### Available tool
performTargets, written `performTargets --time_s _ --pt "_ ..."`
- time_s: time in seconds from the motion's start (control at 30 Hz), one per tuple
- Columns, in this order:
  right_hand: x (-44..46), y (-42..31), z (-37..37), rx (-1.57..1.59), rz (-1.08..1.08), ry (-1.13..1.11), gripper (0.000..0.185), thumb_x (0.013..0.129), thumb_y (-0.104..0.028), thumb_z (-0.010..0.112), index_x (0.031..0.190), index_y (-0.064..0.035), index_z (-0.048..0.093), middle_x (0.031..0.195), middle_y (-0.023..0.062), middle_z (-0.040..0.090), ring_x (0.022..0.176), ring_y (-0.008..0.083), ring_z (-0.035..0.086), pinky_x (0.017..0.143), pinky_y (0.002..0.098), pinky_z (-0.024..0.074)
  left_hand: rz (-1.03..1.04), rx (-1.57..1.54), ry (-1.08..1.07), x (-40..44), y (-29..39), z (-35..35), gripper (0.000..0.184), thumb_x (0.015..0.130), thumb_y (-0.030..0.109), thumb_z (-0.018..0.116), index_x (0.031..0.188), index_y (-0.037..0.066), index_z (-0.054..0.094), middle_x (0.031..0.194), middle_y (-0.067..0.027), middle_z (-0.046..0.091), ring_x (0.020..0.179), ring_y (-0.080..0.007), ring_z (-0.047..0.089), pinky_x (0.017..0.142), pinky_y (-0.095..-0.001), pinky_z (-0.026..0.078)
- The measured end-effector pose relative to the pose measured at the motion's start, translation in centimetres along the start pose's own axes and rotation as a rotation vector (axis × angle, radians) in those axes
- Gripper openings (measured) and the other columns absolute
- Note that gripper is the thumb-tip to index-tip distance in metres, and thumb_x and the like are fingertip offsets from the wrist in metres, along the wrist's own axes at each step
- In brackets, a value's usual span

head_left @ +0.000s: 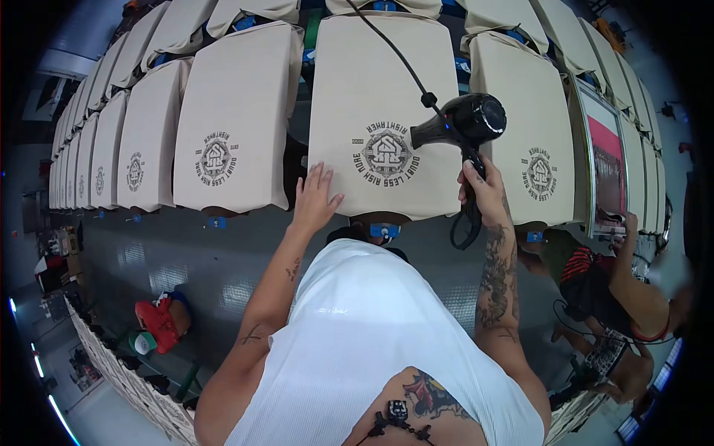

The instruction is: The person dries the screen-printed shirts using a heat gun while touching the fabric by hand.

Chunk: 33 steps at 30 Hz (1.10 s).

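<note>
A cream shirt panel (384,74) with a round dark print (385,154) lies directly before me. My right hand (482,186) is closed round the handle of a black hair dryer (476,119), whose nozzle points left, just over the right edge of the print. The dryer's cord (394,48) runs up and away from the dryer, and a black loop hangs under the handle. At the panel's lower left edge, my left hand (315,199) rests with its fingers spread, holding nothing.
More printed panels (232,111) stand in rows on both sides and behind. On the right, a co-worker (621,282) holds a framed screen (599,156) with a pink area over a panel. Another person in red (160,325) is at lower left.
</note>
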State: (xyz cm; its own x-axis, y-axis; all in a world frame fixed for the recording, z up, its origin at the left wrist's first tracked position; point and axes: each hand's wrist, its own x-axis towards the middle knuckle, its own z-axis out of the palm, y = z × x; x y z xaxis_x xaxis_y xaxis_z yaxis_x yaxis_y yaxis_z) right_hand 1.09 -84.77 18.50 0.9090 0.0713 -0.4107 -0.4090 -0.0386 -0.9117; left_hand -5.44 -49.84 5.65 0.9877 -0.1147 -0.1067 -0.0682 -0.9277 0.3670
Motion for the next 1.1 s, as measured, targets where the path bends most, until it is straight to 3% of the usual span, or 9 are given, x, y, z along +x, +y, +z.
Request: performTargets --time_s 0.07,0.37,0.43,0.6,0.73,0.87,1.0,1.1 --pt "1.9 -0.2 1.4 0.031 -0.013 -0.045 0.027 0.097 -0.028 0.061 0.108 -0.0050 0.054 0.074 0.0013 0.057 0.051 0.0094 0.056 0.045 0.0234 0.0434 0.011 0.042 0.036 0.1 0.6 1.1 0.066 0.092 0.037 0.059 0.144 0.004 0.037 0.154 -0.0166 0.029 0.145 -0.0325 0.025 0.113 -0.0584 0.021" --pt "0.9 -1.5 9.3 -0.125 0.075 -0.291 0.036 0.093 -0.027 0.065 0.114 -0.0003 0.052 0.077 0.0024 0.058 0.055 0.0089 0.056 0.048 0.0235 0.0459 0.042 0.063 0.144 3.4 -1.0 2.9 0.064 0.092 0.037 0.055 0.144 0.003 0.038 0.154 -0.0151 0.031 0.145 -0.0304 0.025 0.114 -0.0588 0.016" --pt "-1.3 -2.0 9.6 -0.176 0.133 -0.265 0.045 0.092 -0.025 0.066 0.122 0.0040 0.050 0.078 0.0042 0.058 0.055 0.0097 0.056 0.049 0.0245 0.0464 0.037 0.064 0.155 4.0 -1.4 2.9 0.064 0.093 0.037 0.055 0.144 0.003 0.038 0.154 -0.0149 0.031 0.145 -0.0301 0.026 0.115 -0.0588 0.015" --pt "-5.4 -1.8 6.9 -0.220 0.173 -0.118 0.048 0.090 -0.022 0.068 0.124 0.0061 0.049 0.077 0.0054 0.059 0.054 0.0113 0.056 0.048 0.0248 0.0461 0.094 0.025 0.177 4.1 -1.4 2.9 0.063 0.094 0.038 0.051 0.144 0.002 0.038 0.153 -0.0155 0.032 0.144 -0.0298 0.026 0.114 -0.0581 0.015" --pt "-6.1 -1.1 4.5 -0.200 0.135 0.127 0.041 0.091 -0.023 0.067 0.121 0.0011 0.052 0.076 0.0044 0.058 0.053 0.0114 0.056 0.047 0.0241 0.0445 0.121 0.021 0.183 4.1 -1.6 3.1 0.061 0.095 0.038 0.050 0.143 0.002 0.040 0.153 -0.0158 0.033 0.144 -0.0297 0.027 0.114 -0.0578 0.015" --pt "-3.0 -0.7 2.9 -0.138 0.011 0.154 0.026 0.093 -0.020 0.065 0.109 -0.0026 0.055 0.073 0.0027 0.058 0.053 0.0097 0.056 0.047 0.0238 0.0441 0.142 0.038 0.191 4.0 -1.7 3.1 0.060 0.094 0.037 0.052 0.141 0.002 0.042 0.151 -0.0152 0.036 0.143 -0.0291 0.029 0.114 -0.0575 0.015" --pt "1.1 -1.3 4.0 -0.085 -0.006 0.124 0.037 0.090 -0.021 0.068 0.116 0.0011 0.053 0.073 0.0023 0.058 0.051 0.0091 0.055 0.045 0.0232 0.0441 0.149 0.038 0.235 3.9 -1.8 3.4 0.057 0.093 0.035 0.053 0.139 0.002 0.045 0.148 -0.0142 0.039 0.141 -0.0283 0.032 0.114 -0.0574 0.015" --pt "2.8 -2.1 7.0 -0.115 -0.015 0.019 0.030 0.091 -0.022 0.067 0.110 -0.0020 0.055 0.074 0.0032 0.058 0.052 0.0094 0.056 0.045 0.0239 0.0449 0.145 0.048 0.266 3.8 -1.8 3.3 0.055 0.093 0.034 0.053 0.138 0.003 0.047 0.147 -0.0133 0.041 0.141 -0.0276 0.033 0.114 -0.0572 0.015"
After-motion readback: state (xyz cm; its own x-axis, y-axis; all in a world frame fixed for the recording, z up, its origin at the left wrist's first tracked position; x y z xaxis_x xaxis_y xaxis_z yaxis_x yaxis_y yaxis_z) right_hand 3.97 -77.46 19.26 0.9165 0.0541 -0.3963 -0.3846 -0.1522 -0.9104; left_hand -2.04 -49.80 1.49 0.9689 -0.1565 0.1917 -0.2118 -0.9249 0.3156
